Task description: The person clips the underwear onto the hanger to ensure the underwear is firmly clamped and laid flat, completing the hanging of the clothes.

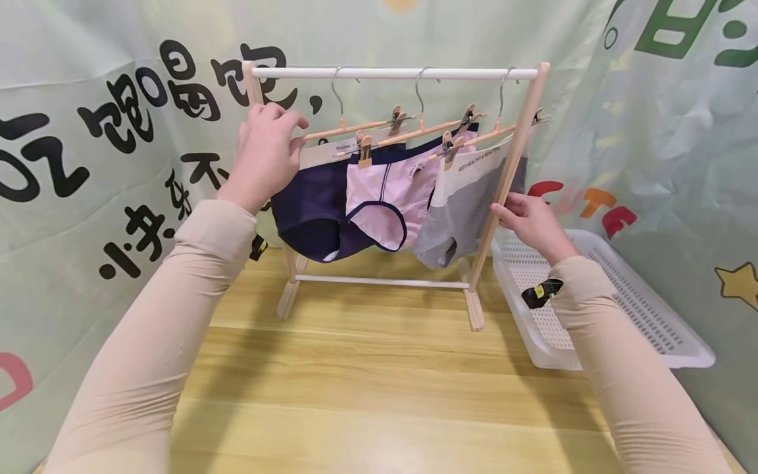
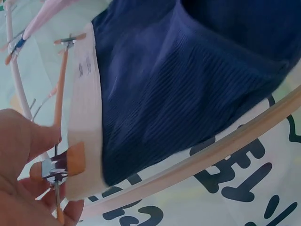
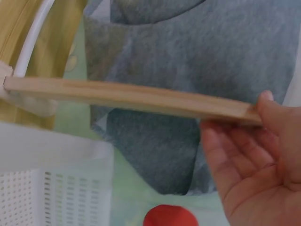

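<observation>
A small wooden drying rack [image 1: 385, 74] with white rods holds three clip hangers. Navy underwear [image 1: 310, 191] hangs on the left, a pink pair [image 1: 368, 181] with navy trim in the middle, and a grey pair [image 1: 464, 197] with a pale waistband on the right. My left hand [image 1: 266, 148] is at the near end of the left hanger [image 2: 61, 94], thumb and fingers around its clip [image 2: 76, 159], which bites the navy pair's beige waistband. With thumb and fingers, my right hand [image 1: 535, 224] grips the rack's right post [image 3: 141, 96], beside the grey pair.
To the right of the rack, a white perforated basket [image 1: 701, 355] stands on the wood-grain table [image 1: 355, 388]. A pale green printed cloth [image 1: 118, 39] with lettering hangs behind and along both sides.
</observation>
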The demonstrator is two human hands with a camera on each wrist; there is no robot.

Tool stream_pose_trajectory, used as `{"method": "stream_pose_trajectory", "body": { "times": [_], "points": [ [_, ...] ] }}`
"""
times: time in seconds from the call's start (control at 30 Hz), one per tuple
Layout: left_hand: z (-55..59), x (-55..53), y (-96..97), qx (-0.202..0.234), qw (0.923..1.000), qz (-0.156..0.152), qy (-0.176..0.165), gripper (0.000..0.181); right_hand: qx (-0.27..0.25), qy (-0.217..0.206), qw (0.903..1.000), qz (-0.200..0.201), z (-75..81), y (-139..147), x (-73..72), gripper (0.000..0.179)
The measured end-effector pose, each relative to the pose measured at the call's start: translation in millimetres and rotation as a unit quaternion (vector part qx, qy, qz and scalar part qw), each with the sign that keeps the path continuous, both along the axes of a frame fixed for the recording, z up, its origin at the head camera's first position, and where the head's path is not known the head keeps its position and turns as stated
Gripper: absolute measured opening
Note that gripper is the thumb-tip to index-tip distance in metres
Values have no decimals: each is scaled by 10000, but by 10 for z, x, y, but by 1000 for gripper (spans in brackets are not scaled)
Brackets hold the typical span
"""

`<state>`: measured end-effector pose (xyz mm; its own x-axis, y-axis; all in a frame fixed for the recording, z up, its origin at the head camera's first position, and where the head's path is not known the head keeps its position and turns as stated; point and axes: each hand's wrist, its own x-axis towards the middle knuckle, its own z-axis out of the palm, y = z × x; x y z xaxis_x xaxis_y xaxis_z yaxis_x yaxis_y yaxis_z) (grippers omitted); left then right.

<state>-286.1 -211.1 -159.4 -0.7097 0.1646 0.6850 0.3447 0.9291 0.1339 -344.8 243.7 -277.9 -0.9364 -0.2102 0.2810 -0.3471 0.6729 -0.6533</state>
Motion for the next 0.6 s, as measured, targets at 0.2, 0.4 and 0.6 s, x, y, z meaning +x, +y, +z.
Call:
{"method": "stream_pose_trajectory", "body": {
  "times": [0.2, 0.4, 0.6],
  "points": [
    [-159, 172, 9, 93, 9950, -52, 994, 35, 528, -139, 9985, -17, 62, -13, 199, 71],
    [-430, 516, 21, -80, 9871, 243, 1578, 46, 1104, -320, 9933, -80, 86, -40, 620, 86],
    [-876, 752, -25, -14, 9914, 31, 1305, 52, 1754, 112, 9842, -217, -83, -2, 995, 89]
  ]
}}
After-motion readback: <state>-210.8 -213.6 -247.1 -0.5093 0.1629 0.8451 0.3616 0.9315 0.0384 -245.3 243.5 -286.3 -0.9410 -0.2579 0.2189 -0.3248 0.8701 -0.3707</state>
